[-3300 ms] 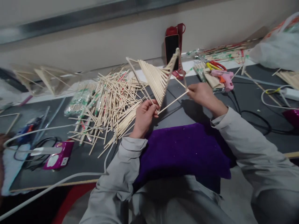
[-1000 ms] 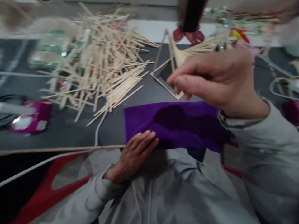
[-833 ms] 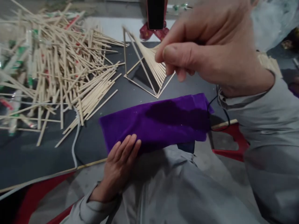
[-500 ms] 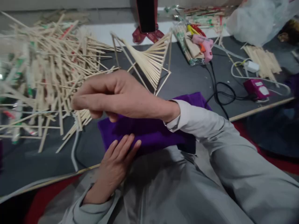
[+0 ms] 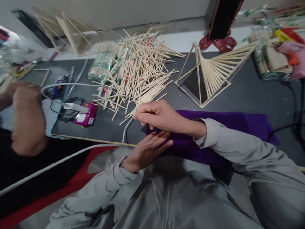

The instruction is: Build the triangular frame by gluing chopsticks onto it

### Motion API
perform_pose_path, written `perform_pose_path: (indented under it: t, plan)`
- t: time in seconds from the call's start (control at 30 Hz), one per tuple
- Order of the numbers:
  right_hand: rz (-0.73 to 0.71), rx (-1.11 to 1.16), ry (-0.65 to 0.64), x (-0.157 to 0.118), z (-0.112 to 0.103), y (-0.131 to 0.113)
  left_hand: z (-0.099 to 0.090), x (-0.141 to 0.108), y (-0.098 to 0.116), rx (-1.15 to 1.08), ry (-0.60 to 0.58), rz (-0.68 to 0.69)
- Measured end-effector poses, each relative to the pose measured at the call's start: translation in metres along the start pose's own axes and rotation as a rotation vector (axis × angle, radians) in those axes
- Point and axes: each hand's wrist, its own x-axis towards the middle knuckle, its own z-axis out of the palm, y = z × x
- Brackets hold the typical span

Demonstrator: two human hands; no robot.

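The wearer's one left hand (image 5: 150, 149) and one right hand (image 5: 159, 116); one purple cloth (image 5: 186, 149); one stick frame (image 5: 214, 74) on the table (image 5: 238, 98); one heap of loose sticks (image 5: 140, 66), uncountable; one magenta power socket (image 5: 89, 114); one pink glue gun (image 5: 296, 58). The stick frames behind (image 5: 68, 33), far left, are blurred, probably two.

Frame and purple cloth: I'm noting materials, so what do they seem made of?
Frame: probably wood or bamboo, matt and apparently unpainted, given its pale straw colour. Purple cloth: fabric, dull and perhaps velvety, as it drapes without shine; fibre unclear.
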Motion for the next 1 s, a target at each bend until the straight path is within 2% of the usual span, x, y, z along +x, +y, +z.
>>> perform_pose_path:
  t: [0.2, 0.33, 0.47, 0.57, 0.7, 0.8, 1.0]
  plan:
    - [-0.045, -0.175, 0.003, 0.01, 0.019, 0.023, -0.003, -0.006, -0.005, -0.03, 0.019, -0.017]
    - [-0.061, -0.26, -0.053, 0.012, 0.023, 0.025, -0.007, -0.007, -0.009, -0.108, -0.009, -0.021]
    - [-0.03, -0.33, -0.114, 0.006, 0.015, 0.02, -0.011, -0.005, -0.014, -0.138, -0.007, 0.002]
    - [-0.027, -0.505, -0.142, -0.01, 0.004, 0.021, -0.013, -0.002, -0.018, -0.165, -0.047, -0.003]
    - [-0.16, -0.844, -0.111, -0.039, -0.011, 0.031, -0.012, -0.002, -0.02, -0.211, -0.099, -0.032]
    - [-0.191, -0.989, -0.153, -0.053, -0.018, 0.043, -0.009, -0.007, -0.02, -0.191, -0.124, -0.037]
    - [-0.189, -1.067, -0.214, -0.05, -0.02, 0.054, -0.008, -0.009, -0.023, -0.076, -0.156, 0.004]
